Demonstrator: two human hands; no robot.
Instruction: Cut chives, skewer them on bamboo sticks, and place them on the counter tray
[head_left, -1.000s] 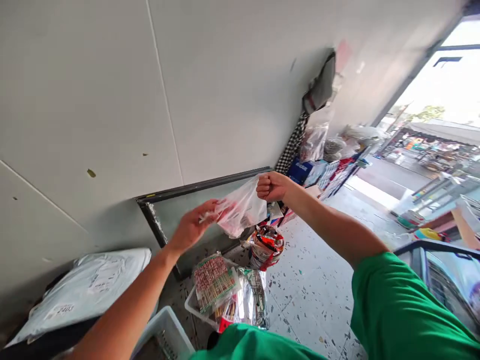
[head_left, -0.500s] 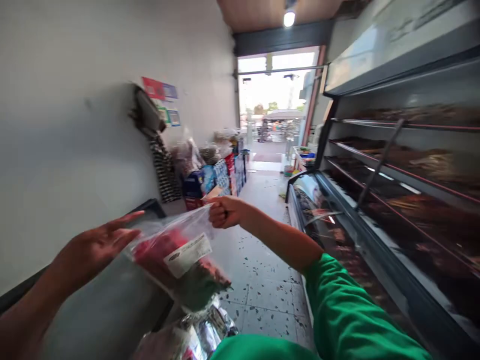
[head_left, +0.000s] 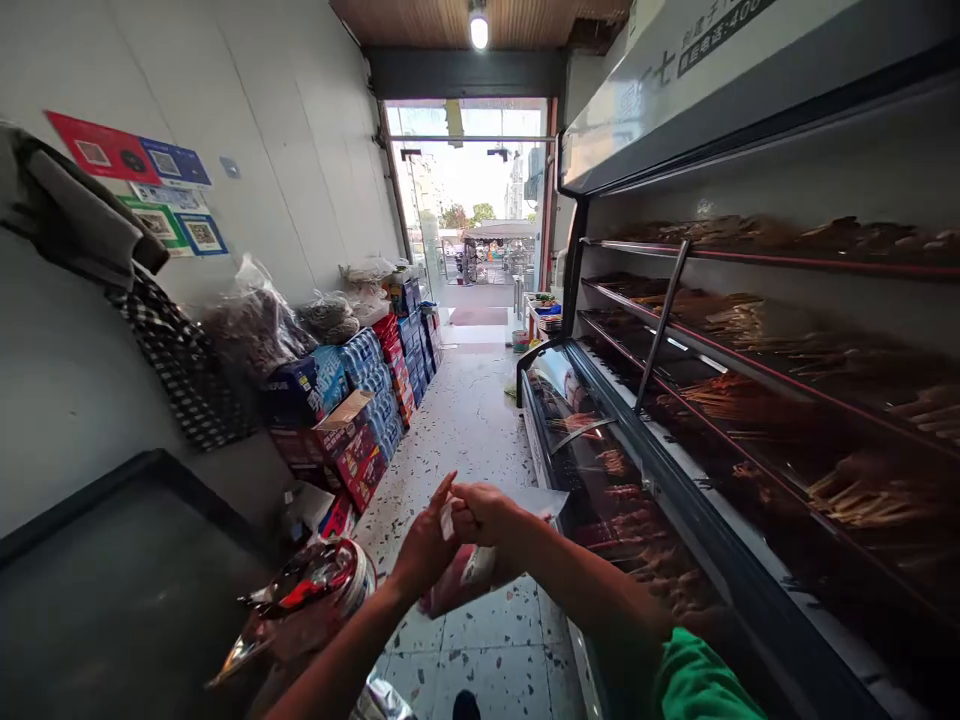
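In front of me, over the floor, hangs a clear plastic bag (head_left: 466,578) with reddish contents; my arms and hands cover part of it. My right hand (head_left: 486,514) is closed in a fist on the bag's upper edge, and a clear corner of the bag sticks out past the wrist. Right beside it, my left hand (head_left: 427,545) pinches the same edge, its index finger pointing up. The two hands touch or nearly touch at the fingertips.
To the right runs a glass-fronted display fridge (head_left: 645,480) with skewers on shelves. Stacked drink cartons (head_left: 360,460) line the left wall. A bucket (head_left: 360,580) with shiny wrappers stands low left, near a dark-framed chest lid (head_left: 135,590). A tiled aisle (head_left: 472,400) leads to the doorway.
My left hand has gone from open beside the bag to pinching its edge. Both hands have come together, lower and nearer the middle. The view has turned right.
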